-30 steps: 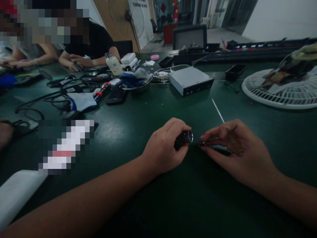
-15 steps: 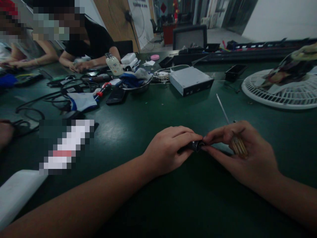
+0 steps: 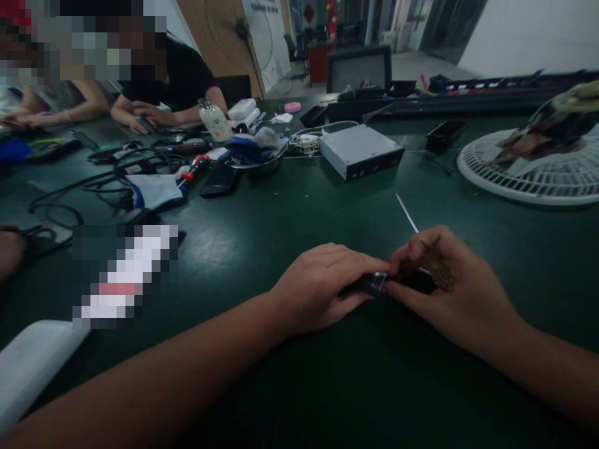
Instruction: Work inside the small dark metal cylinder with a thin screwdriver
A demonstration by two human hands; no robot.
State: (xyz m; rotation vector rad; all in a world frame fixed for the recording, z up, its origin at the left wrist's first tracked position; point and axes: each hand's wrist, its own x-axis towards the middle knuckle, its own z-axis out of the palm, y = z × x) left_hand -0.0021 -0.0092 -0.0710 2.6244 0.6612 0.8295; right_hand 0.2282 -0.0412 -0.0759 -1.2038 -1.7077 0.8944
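Observation:
Over the dark green table [image 3: 262,224], my left hand [image 3: 322,287] is closed round a small black part [image 3: 373,285], whose shiny end sticks out past the fingers. My right hand [image 3: 449,280] has a screwdriver [image 3: 440,268] tucked in its palm; the amber handle lies under the curled fingers and the thin metal shaft points up and to the left. The thumb and forefinger of my right hand meet at the right end of the black part. What lies between those fingertips is too small to tell.
A silver disc drive [image 3: 360,149] lies beyond my hands. At the right stands a white fan grille [image 3: 528,168]. Cables, a black phone [image 3: 219,179], a metal bowl [image 3: 262,163] and a bottle [image 3: 215,120] are at the left, where people sit.
My right hand has shifted slightly left, and the screwdriver's shaft has moved left and down. The black part has turned slightly in my left hand. Across the table, a person's hands have moved.

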